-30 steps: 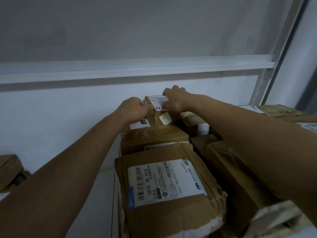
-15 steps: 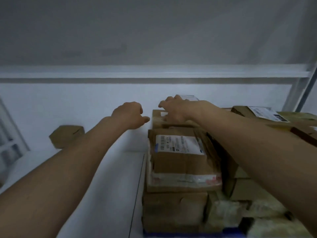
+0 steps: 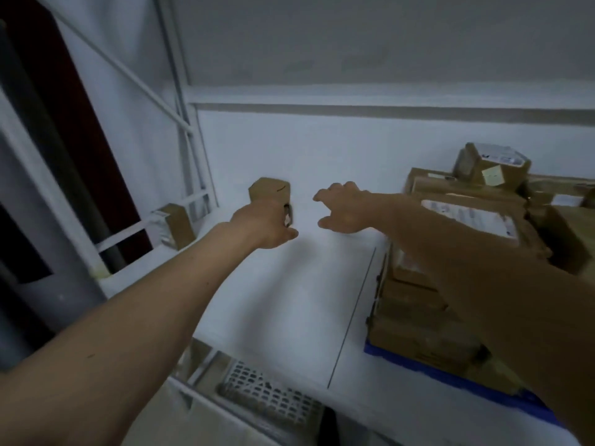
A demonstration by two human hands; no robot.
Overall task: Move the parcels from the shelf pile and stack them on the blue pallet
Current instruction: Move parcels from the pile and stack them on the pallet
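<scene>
A white shelf [image 3: 289,300] fills the middle of the view, with a white wall behind it. At the shelf's right end sits a blue pallet [image 3: 450,379] carrying a tall stack of brown cardboard parcels [image 3: 450,252], several with white shipping labels; the topmost small parcel [image 3: 492,167] sits tilted. Toward the shelf's back left, a small brown box [image 3: 269,192] stands on its own, and another taped box [image 3: 175,223] stands further left beside the frame upright. Below the shelf's front edge, a white mesh crate [image 3: 267,391] shows; what it holds cannot be told.

Both bare arms reach across the shelf. The left hand [image 3: 262,225] is at the small brown box, its fingers curled against the box's near side, though a firm grip cannot be confirmed. The right hand [image 3: 343,209] hovers just right of that box, fingers spread wide, holding nothing.

Risk: the pallet stack looks uneven, so another parcel placed carelessly on the tilted top one could slide off.
</scene>
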